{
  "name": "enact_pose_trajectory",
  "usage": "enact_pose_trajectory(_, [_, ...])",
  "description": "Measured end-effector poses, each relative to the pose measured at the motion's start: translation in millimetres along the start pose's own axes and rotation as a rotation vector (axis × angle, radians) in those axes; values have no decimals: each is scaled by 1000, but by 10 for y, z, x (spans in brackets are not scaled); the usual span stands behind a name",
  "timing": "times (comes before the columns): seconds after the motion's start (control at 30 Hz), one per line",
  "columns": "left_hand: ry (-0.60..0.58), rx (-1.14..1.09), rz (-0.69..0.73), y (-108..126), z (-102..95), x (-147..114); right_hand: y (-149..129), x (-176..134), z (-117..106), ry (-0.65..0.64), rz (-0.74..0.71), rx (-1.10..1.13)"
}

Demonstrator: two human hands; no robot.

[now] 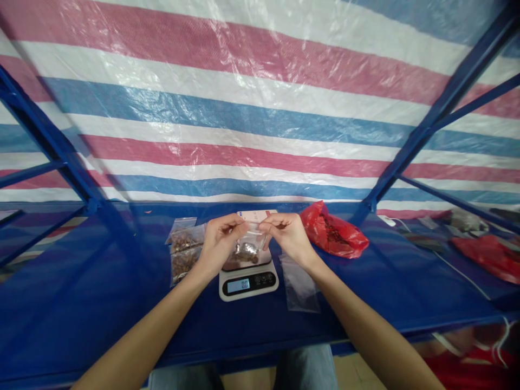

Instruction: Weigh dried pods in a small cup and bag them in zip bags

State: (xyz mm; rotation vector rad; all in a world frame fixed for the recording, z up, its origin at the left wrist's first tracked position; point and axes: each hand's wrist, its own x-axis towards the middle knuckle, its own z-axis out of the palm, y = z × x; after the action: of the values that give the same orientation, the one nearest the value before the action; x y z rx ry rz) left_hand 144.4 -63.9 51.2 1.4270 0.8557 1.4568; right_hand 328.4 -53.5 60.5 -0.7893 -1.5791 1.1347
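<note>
Head view: we have both hands' fingers pinched on a clear zip bag's upper edge, left hand point(222, 238) and right hand point(287, 233) about equally near; bag point(247, 250) hangs below the fingertips, mouth running left-right, over the digital scale point(266, 279); contact unclear.

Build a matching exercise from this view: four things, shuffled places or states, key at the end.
Things
1. Digital scale
2. Red plastic bag
3. Small clear plastic bag
4. Filled zip bags

Places or states
A. Pinched by the left hand and the right hand
B. Left of the digital scale
C. Farthest right of the four
D. Display reads 0.0

Pairs: 1-D, 2-C, 3-A, 4-B
</note>
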Motion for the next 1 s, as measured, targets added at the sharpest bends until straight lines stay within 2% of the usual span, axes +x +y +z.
enact_pose_trajectory(0.1, [83, -117, 29, 38, -70, 69, -62, 115, -76, 43, -42, -16])
enact_pose_trajectory(0.17, [139, -173, 67, 105, -214, 152, -68, 211, -255, 78, -75, -56])
enact_pose_trajectory(0.3, [228, -244, 42, 245, -704, 305, 109, 339, -797, 179, -138, -295])
enact_pose_trajectory(0.43, [297, -173, -129, 184, -1172, 297, 427, 322, -1159, 119, -84, -604])
enact_pose_trajectory(0.53, [301, -60, -247, 2, -1344, 224, 573, 275, -1227, 21, 0, -705])
enact_pose_trajectory(0.73, [358, 301, -85, -324, -1448, 160, 635, 227, -1262, -3, 42, -802])
enact_pose_trajectory(0.87, [358, 378, -76, -370, -1520, 176, 644, 196, -1269, -33, 67, -841])
enact_pose_trajectory(1.0, [411, 386, -54, -346, -1553, 202, 623, 182, -1243, -85, 85, -847])
